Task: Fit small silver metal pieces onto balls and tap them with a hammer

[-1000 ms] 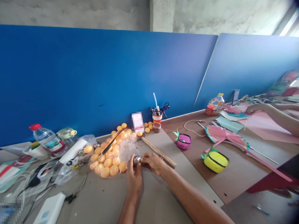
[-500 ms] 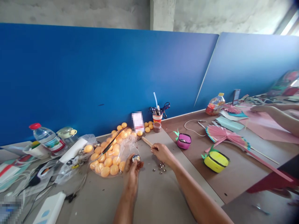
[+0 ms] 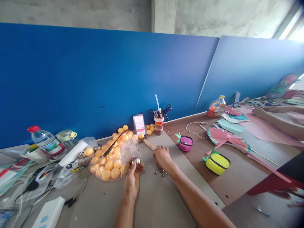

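My left hand (image 3: pixel 132 177) is wrapped round a shiny silver ball (image 3: pixel 136 161), held up above the table with the thumb across it. My right hand (image 3: pixel 163 156) is closed, fingers curled down, at the near end of a thin wooden stick (image 3: pixel 148 144) on the tabletop. Whether the fingers grip the stick or something small beneath them is hidden. Several tiny silver pieces (image 3: pixel 162 172) lie just below this hand, some covered by it. To the left of my left hand lies a clear bag of orange balls (image 3: pixel 109 165).
A pen cup (image 3: pixel 159 119) and a brown jar (image 3: pixel 158 129) stand by the blue partition (image 3: pixel 95 79). A purple pouch (image 3: pixel 185 143), yellow pouch (image 3: pixel 218 163) and pink fan (image 3: pixel 224 136) lie right. Left are a bottle (image 3: pixel 48 142) and power strip (image 3: pixel 50 212). A co-worker's arms (image 3: pixel 277 118) reach in.
My right hand has shifted slightly over the tiny silver pieces, covering more of them. The silver ball has turned or tilted a little in my left hand. The view has moved slightly.
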Action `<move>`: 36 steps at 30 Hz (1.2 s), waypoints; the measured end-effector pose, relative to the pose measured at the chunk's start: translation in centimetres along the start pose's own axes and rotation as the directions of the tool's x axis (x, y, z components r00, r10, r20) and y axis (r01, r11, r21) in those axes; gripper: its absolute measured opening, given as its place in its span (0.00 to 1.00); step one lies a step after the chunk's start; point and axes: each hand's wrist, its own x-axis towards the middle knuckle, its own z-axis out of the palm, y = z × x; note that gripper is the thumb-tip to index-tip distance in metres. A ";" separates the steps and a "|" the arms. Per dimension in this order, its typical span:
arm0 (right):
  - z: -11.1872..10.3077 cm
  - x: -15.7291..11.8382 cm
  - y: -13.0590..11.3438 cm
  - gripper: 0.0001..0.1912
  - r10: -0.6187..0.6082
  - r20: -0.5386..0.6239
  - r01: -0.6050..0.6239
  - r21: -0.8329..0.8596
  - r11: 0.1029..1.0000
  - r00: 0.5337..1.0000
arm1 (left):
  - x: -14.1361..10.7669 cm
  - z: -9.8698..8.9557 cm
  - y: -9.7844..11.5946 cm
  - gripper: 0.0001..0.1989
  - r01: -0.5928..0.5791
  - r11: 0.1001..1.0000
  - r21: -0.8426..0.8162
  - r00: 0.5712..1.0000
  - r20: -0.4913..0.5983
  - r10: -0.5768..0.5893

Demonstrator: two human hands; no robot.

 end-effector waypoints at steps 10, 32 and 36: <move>-1.2 0.1 1.6 0.14 0.129 -0.130 -0.109 0.156 0.982 0.983 | -0.2 0.1 0.3 0.22 0.010 1.000 -0.015 1.000 -0.008 -0.010; 0.5 0.6 -0.2 0.05 0.046 -0.131 0.080 0.807 0.585 0.990 | 0.0 0.1 0.3 0.22 0.030 1.000 -0.007 0.999 0.021 -0.030; 0.9 0.6 -1.1 0.04 -0.014 -0.066 0.067 0.958 0.279 0.998 | 0.1 0.0 0.0 0.21 0.021 1.000 -0.010 0.999 0.029 -0.021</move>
